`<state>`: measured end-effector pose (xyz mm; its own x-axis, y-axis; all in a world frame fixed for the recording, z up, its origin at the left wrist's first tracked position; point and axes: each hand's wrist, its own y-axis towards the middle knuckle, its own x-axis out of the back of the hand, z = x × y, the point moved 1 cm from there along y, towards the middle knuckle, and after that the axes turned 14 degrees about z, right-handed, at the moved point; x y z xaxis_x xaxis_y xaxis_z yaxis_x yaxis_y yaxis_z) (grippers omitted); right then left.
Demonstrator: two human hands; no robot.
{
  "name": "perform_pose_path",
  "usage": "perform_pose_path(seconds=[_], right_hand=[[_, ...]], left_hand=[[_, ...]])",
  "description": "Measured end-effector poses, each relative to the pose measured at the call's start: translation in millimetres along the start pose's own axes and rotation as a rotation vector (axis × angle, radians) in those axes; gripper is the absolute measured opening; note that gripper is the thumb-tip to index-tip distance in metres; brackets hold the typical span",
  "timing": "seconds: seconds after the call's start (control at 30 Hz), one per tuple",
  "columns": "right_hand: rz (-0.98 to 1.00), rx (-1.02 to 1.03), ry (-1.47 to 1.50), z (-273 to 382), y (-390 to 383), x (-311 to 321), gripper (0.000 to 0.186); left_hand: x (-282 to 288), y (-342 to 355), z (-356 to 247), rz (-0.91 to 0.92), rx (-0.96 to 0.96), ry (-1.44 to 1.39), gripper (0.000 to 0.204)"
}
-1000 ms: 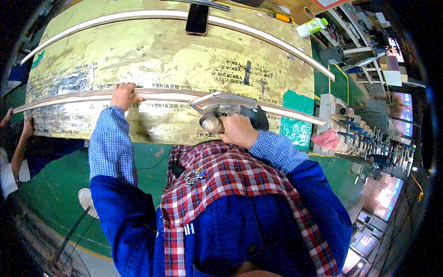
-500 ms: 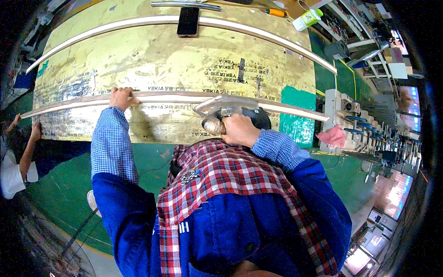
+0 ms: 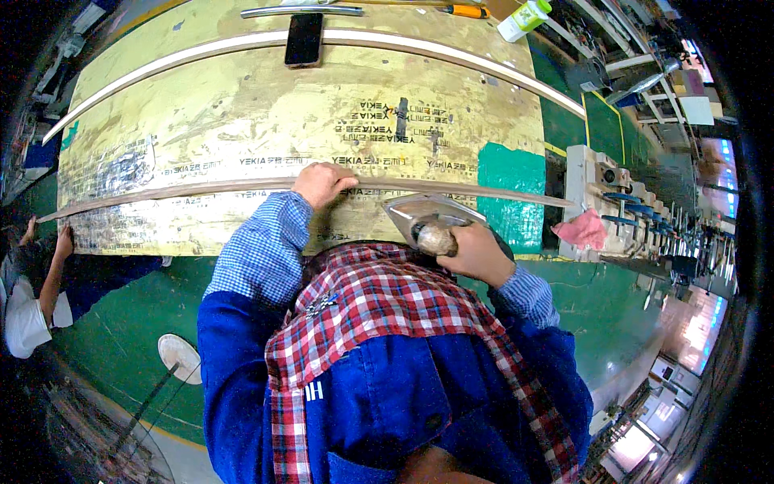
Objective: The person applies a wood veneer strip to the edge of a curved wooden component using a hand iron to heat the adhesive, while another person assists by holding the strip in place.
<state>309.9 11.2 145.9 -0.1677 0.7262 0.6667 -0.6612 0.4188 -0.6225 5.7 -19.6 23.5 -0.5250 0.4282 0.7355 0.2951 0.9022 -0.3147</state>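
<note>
Running lengthwise across the bench [image 3: 242,105], the narrow strip [image 3: 201,187] is clasped near mid-length by my left hand [image 3: 325,184]. To the right, on the strip's near side, the flat-soled iron [image 3: 423,211] has its handle gripped in my right hand [image 3: 477,252].

Bright light covers the bench [image 3: 242,97]; glare burns out at far right; fisheye distortion bends edges toward a dark, grainy rim.
</note>
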Motion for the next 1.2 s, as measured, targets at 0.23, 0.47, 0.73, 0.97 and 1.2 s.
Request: perform_pose_path(seconds=[0.23,0.47,0.73,0.97,1.2], right_hand=[[-0.172,-0.088,0.283,-31.2,-37.4,-10.6,0.046],[-0.221,-0.158,0.331,-52.4,-45.2,-31.1,0.044],[-0.466,-0.024,0.398,-44.5,-39.9,-15.0,0.031],[-0.529,-0.196,0.725,-60.4,-39.3,21.6,0.031],[-0.374,-0.261,0.649,-90.0,-30.4,39.3,0.026]], left_hand=[[-9.3,-10.7,13.9,-0.127,-0.105,0.117,0.026],[9.2,-58.9,43.1,-0.151,-0.05,0.223,0.026],[5.8,-69.8,32.0,-0.297,-0.015,0.072,0.026],[-3.8,-66.8,33.0,-0.301,0.088,0.046,0.024],[1.2,-60.4,12.9,-0.366,0.029,0.117,0.025]])
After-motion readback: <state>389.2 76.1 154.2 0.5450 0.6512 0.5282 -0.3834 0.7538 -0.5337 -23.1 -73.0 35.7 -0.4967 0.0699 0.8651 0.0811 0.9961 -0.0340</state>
